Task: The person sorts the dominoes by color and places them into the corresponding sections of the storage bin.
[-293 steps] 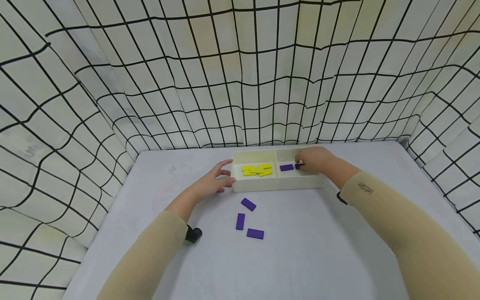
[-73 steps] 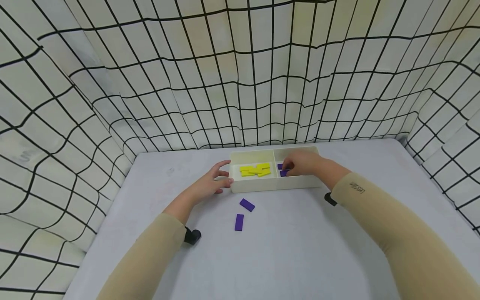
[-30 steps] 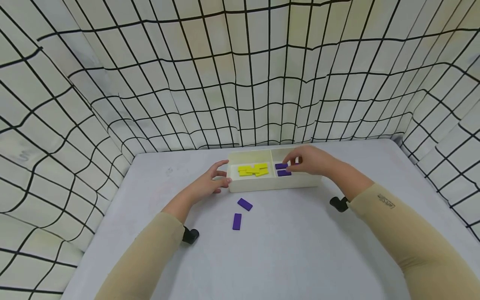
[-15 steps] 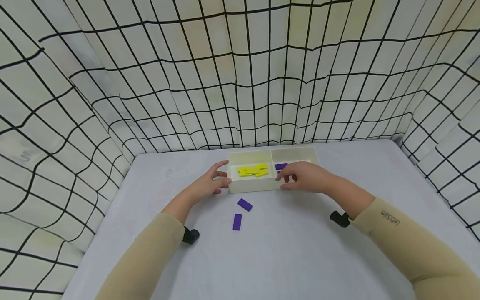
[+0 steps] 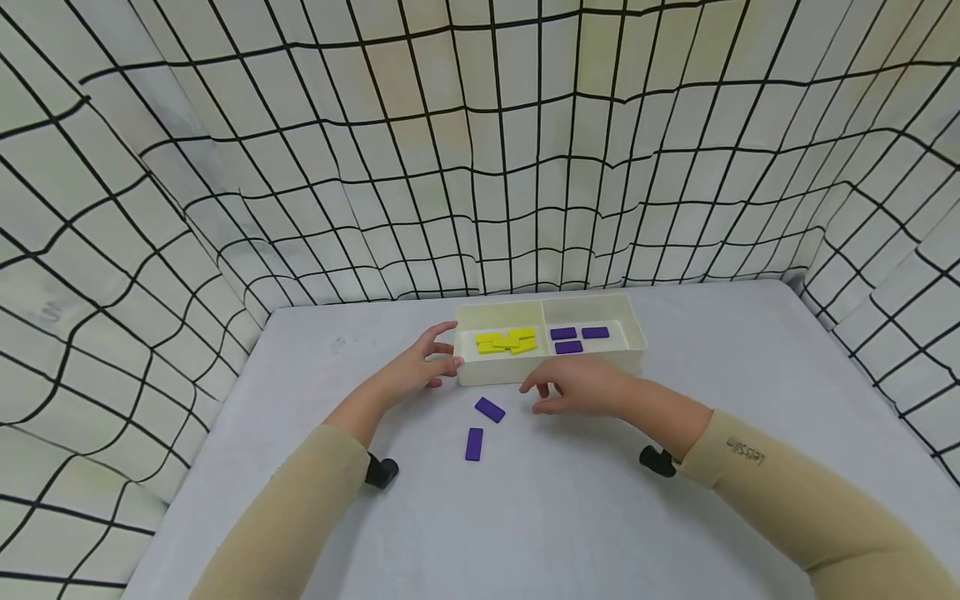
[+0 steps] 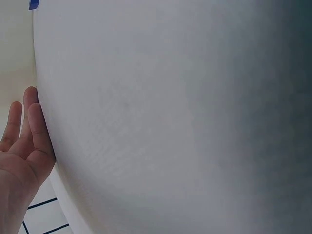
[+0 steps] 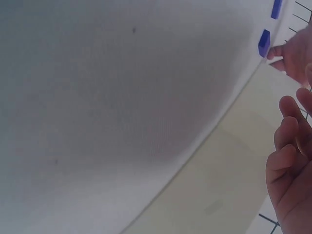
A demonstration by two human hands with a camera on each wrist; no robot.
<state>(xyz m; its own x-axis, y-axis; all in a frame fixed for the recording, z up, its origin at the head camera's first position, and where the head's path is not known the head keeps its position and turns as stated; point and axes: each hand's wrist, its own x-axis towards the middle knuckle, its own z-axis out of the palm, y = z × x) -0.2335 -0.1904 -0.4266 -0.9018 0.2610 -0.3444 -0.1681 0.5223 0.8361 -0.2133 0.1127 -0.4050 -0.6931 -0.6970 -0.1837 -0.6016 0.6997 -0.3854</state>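
Note:
A white two-compartment box (image 5: 498,372) stands near the back of the table. Flat yellow blocks (image 5: 506,341) lie in a loose pile in its left compartment. The right one holds three purple blocks, the rightmost purple block (image 5: 595,332) lying apart from the divider. My left hand (image 5: 412,371) touches the box's left end with thumb and fingers spread. In front of the box, my right hand (image 5: 581,386) is over the table, its fingers loosely bent around nothing. To its left lie a slanted purple block (image 5: 490,409) and, nearer me, another purple block (image 5: 474,444).
Black netting (image 5: 495,167) over pale walls encloses the table's back and sides. A white cloth (image 5: 570,517) covers the tabletop. Each wrist carries a small black camera, such as the left camera (image 5: 383,473).
Since the earliest frame, one purple block has gone from table to box. My right hand has just left the right compartment and moved toward me and left. My left hand stays.

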